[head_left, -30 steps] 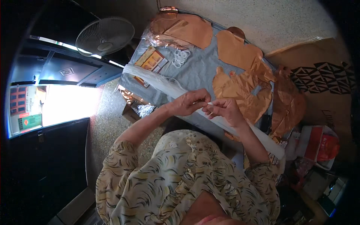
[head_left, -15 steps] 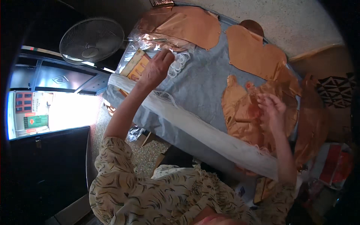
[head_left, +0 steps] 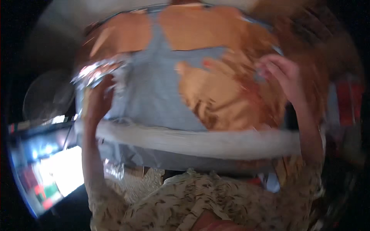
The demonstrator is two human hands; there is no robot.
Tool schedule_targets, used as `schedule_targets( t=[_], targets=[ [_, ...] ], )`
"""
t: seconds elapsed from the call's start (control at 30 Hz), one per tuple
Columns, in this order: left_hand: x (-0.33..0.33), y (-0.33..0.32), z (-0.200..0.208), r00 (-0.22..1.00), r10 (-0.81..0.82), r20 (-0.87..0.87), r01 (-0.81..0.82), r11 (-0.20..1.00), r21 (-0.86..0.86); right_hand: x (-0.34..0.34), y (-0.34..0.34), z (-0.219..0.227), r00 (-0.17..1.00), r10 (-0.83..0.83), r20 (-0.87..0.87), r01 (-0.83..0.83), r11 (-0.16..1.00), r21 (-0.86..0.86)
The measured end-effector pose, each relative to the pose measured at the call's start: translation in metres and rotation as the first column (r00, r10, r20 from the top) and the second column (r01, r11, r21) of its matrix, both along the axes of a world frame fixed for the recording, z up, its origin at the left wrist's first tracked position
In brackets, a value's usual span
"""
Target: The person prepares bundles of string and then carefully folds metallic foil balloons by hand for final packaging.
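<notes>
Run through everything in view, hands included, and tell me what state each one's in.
Left hand: blurred; grip unclear.
Right hand: partly curled, blurred; grip unclear.
White strand bundle: laid out lengthwise.
Near copper-coloured sheet: creased.
Far copper-coloured sheets: mostly flat.
Shiny wrapping: crumpled.
Grey cloth: spread out, partly covered.
Fan: too blurred to tell whether it's spinning.

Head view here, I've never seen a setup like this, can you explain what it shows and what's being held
There's no machine: a person works bare-handed. A wide fisheye camera on the head looks down, so straight edges bend toward the rim. On the grey-covered table lie flat copper-coloured sheets, a crumpled copper-coloured piece and, along the near edge, a long white bundle. The left hand is by some shiny plastic; the right hand appears over the crumpled piece's far right. Blur hides whether either holds anything.
</notes>
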State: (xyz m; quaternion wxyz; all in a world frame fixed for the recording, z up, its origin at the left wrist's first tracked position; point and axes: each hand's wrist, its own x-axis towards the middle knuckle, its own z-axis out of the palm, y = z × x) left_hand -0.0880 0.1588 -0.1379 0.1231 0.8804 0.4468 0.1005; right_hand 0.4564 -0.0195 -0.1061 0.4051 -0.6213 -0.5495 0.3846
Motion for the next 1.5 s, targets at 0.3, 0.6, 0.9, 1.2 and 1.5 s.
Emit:
schedule_targets(
  t=[0.3, 0.6, 0.9, 1.2, 1.5],
  targets=[
    [-0.061, -0.075, 0.043, 0.982, -0.121, -0.147, 0.129, 0.99, 0.048, 0.098, -0.219, 0.079, 0.741, -0.023, 0.671, 0.103, 0.991, -0.081],
    [-0.045, -0.146, 0.006, 0.886, -0.151, -0.439, 0.124, 0.988, -0.09, 0.098, -0.345, -0.015, 0.35, -0.046, 0.936, 0.367, 0.926, -0.092],
    [-0.086, -0.124, -0.037, 0.944, -0.107, -0.311, 0.141, 0.986, 0.089, 0.147, -0.34, -0.056, 0.251, -0.135, 0.958, 0.283, 0.957, 0.061],
    [-0.077, -0.11, -0.049, 0.96, -0.02, -0.28, 0.089, 0.967, 0.238, 0.204, -0.375, -0.056, 0.234, -0.038, 0.971, 0.32, 0.946, -0.04],
    [-0.117, -0.101, -0.019, 0.99, -0.084, 0.11, 0.061, 0.978, 0.201, 0.213, -0.353, -0.061, 0.634, -0.392, 0.667, 0.402, 0.903, 0.149]
  ],
)
